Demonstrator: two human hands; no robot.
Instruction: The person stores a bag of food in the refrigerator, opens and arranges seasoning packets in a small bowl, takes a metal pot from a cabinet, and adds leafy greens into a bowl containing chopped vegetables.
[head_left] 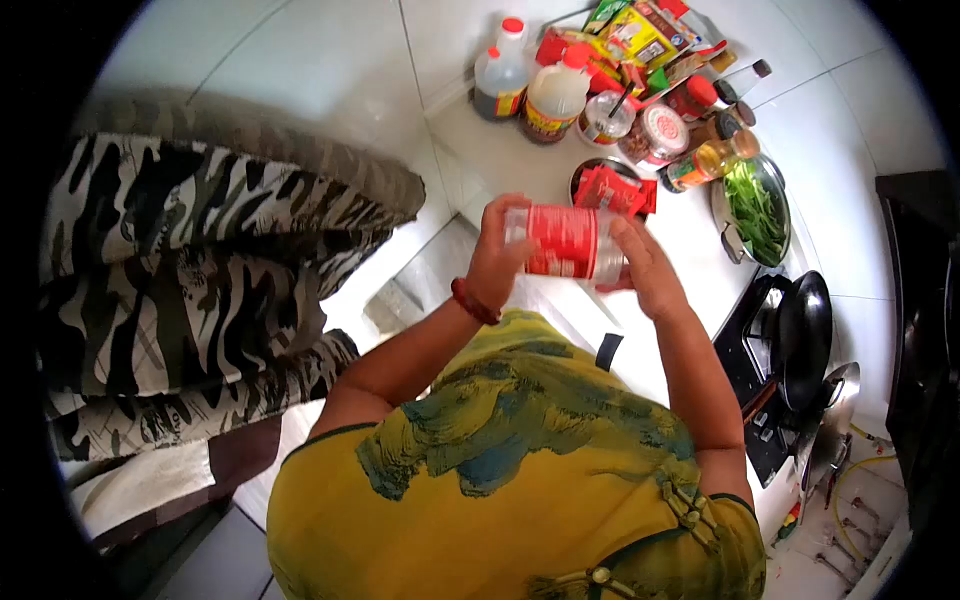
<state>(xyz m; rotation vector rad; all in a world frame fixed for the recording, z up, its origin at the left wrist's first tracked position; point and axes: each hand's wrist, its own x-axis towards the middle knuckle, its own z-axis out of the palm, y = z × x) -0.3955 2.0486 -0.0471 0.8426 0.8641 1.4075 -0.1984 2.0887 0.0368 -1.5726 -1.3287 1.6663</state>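
1. In the head view, the only one given, a clear jar with a red label (562, 241) is held on its side in mid-air, apparently above the near edge of the surface (515, 170); its contents cannot be made out.
2. One end of the jar is clasped by the left grip (497, 252), which is curled about as wide as the jar's girth; the other end is held by the right grip (648, 265), its fingers parted above and below.
3. The step in hand is judged to be two-handed handling of the jar; for any further move, steady support at both ends seems to be called for, as the plastic looks smooth.
4. Just beyond the jar, red packets (606, 190) are heaped in a dark round dish; behind them, toward the back edge, a white-capped jar (661, 133), a large red-capped bottle (556, 95) and bright food packages (645, 38) are crowded together.
5. Farther right along the surface, leafy greens (752, 212) are held in a metal pan, and a black wok (806, 340) is set on the stove (735, 365).
6. The room is lined with pale tiles (310, 60); at left, patterned fabric (170, 310) is seen in folds.
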